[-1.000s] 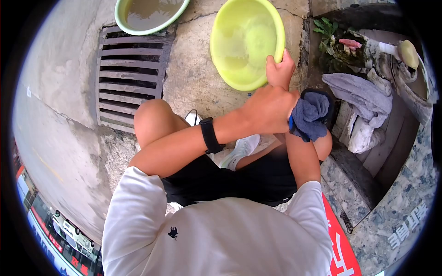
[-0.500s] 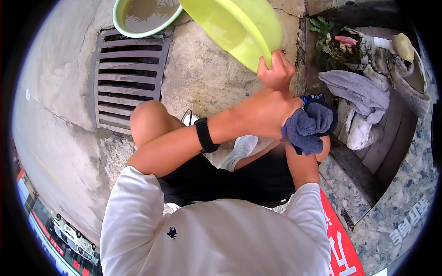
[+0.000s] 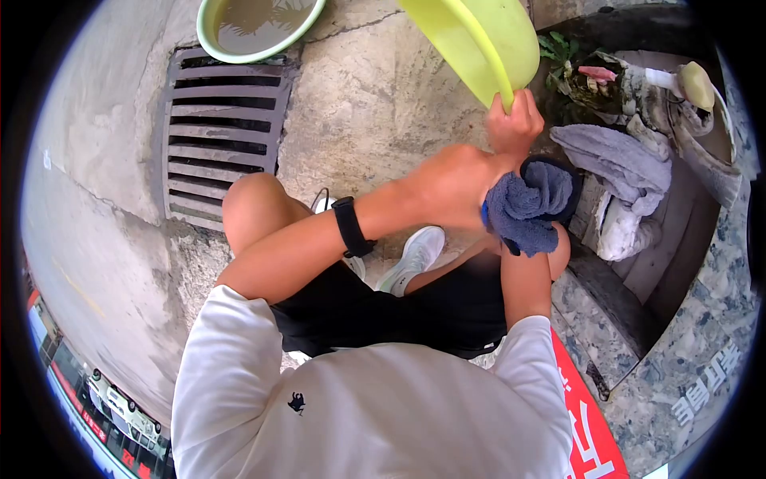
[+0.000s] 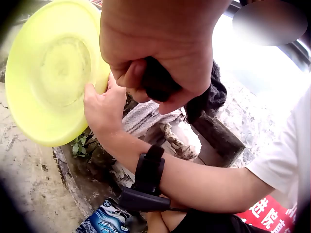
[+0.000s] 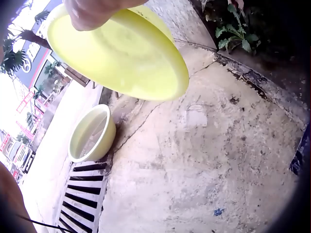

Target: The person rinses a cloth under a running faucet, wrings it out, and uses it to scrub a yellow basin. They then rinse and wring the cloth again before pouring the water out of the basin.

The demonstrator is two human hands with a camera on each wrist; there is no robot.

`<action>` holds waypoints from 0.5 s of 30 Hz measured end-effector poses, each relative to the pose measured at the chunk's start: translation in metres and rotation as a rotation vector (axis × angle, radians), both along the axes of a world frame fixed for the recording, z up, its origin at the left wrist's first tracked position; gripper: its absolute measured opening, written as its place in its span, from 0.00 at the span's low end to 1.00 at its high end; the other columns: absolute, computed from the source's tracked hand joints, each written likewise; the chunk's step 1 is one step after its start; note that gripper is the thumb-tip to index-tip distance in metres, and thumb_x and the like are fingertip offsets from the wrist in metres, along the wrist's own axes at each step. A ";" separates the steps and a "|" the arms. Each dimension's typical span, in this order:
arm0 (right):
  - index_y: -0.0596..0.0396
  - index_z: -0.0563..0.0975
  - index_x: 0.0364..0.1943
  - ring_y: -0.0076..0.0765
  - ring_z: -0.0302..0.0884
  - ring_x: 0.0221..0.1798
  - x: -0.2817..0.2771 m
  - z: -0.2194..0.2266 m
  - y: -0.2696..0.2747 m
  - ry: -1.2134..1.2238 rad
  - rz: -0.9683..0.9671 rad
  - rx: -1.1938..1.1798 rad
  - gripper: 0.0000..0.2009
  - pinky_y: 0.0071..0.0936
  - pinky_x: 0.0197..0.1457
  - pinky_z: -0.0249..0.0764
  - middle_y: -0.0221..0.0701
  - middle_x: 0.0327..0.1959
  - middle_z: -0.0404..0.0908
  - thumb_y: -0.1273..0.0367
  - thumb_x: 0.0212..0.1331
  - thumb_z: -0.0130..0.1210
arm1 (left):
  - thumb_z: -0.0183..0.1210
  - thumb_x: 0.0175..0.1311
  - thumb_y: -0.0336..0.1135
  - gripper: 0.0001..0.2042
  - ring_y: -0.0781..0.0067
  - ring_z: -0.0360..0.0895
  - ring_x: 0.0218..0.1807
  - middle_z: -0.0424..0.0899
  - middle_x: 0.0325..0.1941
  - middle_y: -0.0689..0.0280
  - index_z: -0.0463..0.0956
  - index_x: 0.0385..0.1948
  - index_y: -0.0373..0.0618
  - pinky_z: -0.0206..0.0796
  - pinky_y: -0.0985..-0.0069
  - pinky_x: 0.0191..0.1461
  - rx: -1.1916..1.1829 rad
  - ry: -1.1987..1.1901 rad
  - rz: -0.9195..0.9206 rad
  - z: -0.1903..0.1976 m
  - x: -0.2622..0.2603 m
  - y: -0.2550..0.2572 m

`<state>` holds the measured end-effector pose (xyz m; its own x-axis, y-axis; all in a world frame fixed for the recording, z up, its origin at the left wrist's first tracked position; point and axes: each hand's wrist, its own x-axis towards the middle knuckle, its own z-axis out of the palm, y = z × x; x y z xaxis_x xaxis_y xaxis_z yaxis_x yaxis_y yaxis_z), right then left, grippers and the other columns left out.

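Note:
My right hand point(image 3: 515, 124) pinches the rim of a yellow-green basin point(image 3: 519, 44), which is tilted up on its side beyond my knees. In the right wrist view the basin point(image 5: 116, 53) hangs above the concrete under my right hand point(image 5: 95, 10). Crossing over my right forearm, my left hand point(image 3: 459, 188) grips a bunched dark blue-grey cloth point(image 3: 527, 203). The left wrist view has my left hand point(image 4: 163, 46) curled round dark cloth point(image 4: 211, 97), near my right hand point(image 4: 106, 109) at the basin's edge point(image 4: 60, 73).
A pale green basin point(image 3: 238, 57) of murky water stands beside a metal drain grate point(image 3: 219, 131). To the right, a grey towel point(image 3: 618, 160), a white cloth point(image 3: 622, 231), a showerhead-like object point(image 3: 694, 86) and plants point(image 3: 557, 48) lie in or by a stone-edged recess.
The yellow-green basin has gone from lying nearly level to tilted steeply on its side, and has shifted right with my right hand. My left hand still holds the dark cloth.

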<state>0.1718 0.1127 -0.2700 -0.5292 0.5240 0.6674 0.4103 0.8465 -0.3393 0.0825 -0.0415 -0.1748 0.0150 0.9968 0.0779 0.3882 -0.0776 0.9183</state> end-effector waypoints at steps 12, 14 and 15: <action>0.60 0.75 0.54 0.29 0.78 0.51 0.049 -0.134 0.008 0.544 -0.155 -1.434 0.17 0.28 0.56 0.73 0.33 0.50 0.82 0.78 0.61 0.59 | 0.70 0.46 0.40 0.18 0.46 0.83 0.33 0.83 0.27 0.54 0.74 0.35 0.44 0.75 0.59 0.37 0.014 -0.081 0.029 -0.004 -0.005 0.010; 0.53 0.71 0.61 0.31 0.78 0.53 0.067 -0.129 0.009 0.330 -0.395 -1.629 0.23 0.29 0.59 0.71 0.34 0.55 0.81 0.70 0.61 0.62 | 0.70 0.46 0.39 0.17 0.47 0.83 0.33 0.83 0.28 0.53 0.75 0.35 0.43 0.76 0.60 0.39 0.001 -0.043 0.065 0.001 -0.011 0.014; 0.53 0.71 0.61 0.31 0.78 0.53 0.057 -0.117 0.018 0.329 -0.381 -1.624 0.23 0.29 0.59 0.71 0.34 0.55 0.81 0.70 0.61 0.62 | 0.70 0.46 0.39 0.17 0.47 0.83 0.33 0.83 0.27 0.53 0.75 0.35 0.43 0.76 0.61 0.40 -0.026 -0.026 0.091 0.010 -0.017 0.017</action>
